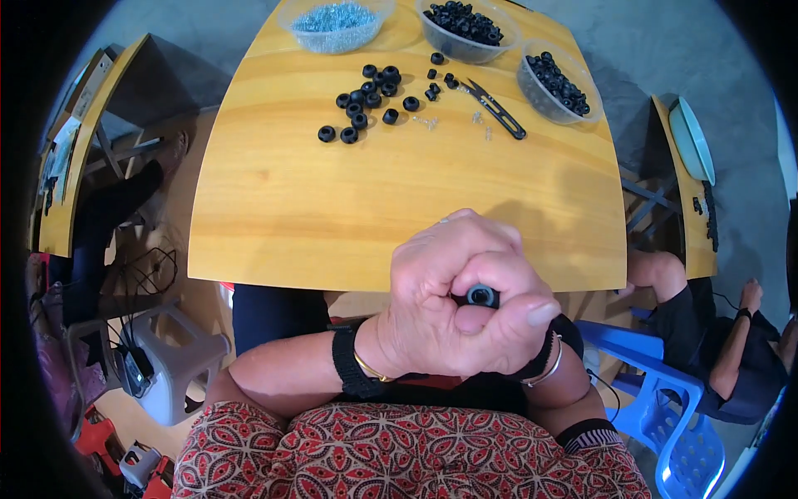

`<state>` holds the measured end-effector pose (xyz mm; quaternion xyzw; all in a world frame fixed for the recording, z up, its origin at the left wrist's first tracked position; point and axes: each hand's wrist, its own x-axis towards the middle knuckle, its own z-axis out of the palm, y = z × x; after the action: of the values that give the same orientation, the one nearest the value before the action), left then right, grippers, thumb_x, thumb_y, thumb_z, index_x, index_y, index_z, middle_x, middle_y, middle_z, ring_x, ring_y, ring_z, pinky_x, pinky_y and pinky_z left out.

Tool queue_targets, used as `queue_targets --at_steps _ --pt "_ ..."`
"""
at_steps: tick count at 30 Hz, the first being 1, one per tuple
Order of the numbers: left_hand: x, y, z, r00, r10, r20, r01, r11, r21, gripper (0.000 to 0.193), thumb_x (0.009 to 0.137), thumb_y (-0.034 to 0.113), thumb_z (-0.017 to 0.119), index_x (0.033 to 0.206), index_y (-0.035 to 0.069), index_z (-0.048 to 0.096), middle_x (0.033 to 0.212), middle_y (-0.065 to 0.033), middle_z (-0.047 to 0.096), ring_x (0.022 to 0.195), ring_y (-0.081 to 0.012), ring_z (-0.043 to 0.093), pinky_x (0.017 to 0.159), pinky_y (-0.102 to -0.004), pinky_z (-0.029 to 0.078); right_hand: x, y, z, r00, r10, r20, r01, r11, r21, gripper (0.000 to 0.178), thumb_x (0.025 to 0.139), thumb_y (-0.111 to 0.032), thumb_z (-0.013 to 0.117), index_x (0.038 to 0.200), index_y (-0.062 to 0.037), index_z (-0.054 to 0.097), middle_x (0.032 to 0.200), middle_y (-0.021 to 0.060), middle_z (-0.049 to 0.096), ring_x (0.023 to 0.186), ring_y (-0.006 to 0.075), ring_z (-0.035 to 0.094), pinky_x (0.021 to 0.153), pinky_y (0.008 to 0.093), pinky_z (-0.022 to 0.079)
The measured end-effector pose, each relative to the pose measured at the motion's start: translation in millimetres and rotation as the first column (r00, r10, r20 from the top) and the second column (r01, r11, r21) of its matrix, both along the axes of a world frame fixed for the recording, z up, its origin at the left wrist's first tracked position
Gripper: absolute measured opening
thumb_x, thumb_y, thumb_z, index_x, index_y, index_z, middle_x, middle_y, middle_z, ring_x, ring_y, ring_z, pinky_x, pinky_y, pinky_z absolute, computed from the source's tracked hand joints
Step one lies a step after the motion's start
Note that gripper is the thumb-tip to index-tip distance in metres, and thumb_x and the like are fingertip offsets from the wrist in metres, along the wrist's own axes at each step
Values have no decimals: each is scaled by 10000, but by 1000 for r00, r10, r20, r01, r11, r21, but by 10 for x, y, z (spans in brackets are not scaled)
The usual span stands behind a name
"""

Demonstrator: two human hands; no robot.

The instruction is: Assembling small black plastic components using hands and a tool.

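My left hand [453, 303] is raised in front of the table's near edge, its fingers curled tightly round a small black bead [482, 295]. The open hole of the bead faces up between my thumb and bent index finger. Close behind and below it is my right hand, mostly covered by the left; only the right forearm [569, 391] with a silver bangle shows plainly. What the right fingers do is hidden. Farther up the table lie several loose round black beads [355, 109], and smaller black pieces [432, 90] beside black thread snips [497, 108].
A tub of light blue beads [332, 25] and two tubs of black pieces [468, 31], [559, 87] line the far side of the wooden table [332, 208]. A grey stool [174, 358] stands left. At right are a blue chair [657, 391] and another person [723, 358].
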<state>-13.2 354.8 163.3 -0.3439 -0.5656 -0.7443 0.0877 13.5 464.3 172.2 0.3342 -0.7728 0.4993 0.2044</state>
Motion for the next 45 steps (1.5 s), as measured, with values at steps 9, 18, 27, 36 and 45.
queue_targets --at_steps 9,18,27,36,45 --pt "-144 -180 -24 598 -511 617 359 859 365 322 884 283 500 1036 3 546 788 -44 559 664 -81 495 555 -222 422 -128 300 163 988 -136 -69 149 962 228 389 830 -393 498 935 -21 542 978 124 453 877 276 454 752 342 398" --pt "-237 -241 -41 278 -661 697 413 737 535 158 867 162 529 883 14 584 704 -48 577 578 -93 537 516 -218 482 -275 275 -32 980 1 198 10 999 -53 393 895 -360 432 1015 2 526 995 126 451 878 198 467 748 294 412" --pt "-234 -273 -129 250 -659 710 274 751 601 129 850 85 530 943 1 559 802 -101 613 651 -160 612 599 -271 539 -220 352 -46 778 -53 626 226 953 -200 173 884 -163 499 949 -3 512 740 10 517 603 52 473 544 183 410" --pt "-254 -240 -168 324 -623 712 250 782 571 94 850 57 523 891 -16 566 802 -124 614 681 -173 619 621 -277 550 -242 311 -56 785 -58 616 213 960 -181 104 851 -73 524 917 5 505 723 25 544 580 51 505 494 181 418" --pt "-231 -213 -260 258 -658 707 284 751 595 102 850 100 534 860 4 567 738 -90 602 619 -162 604 599 -276 536 -124 250 8 870 -168 464 164 985 49 195 810 5 522 1001 -8 484 788 112 582 681 179 603 594 278 470"
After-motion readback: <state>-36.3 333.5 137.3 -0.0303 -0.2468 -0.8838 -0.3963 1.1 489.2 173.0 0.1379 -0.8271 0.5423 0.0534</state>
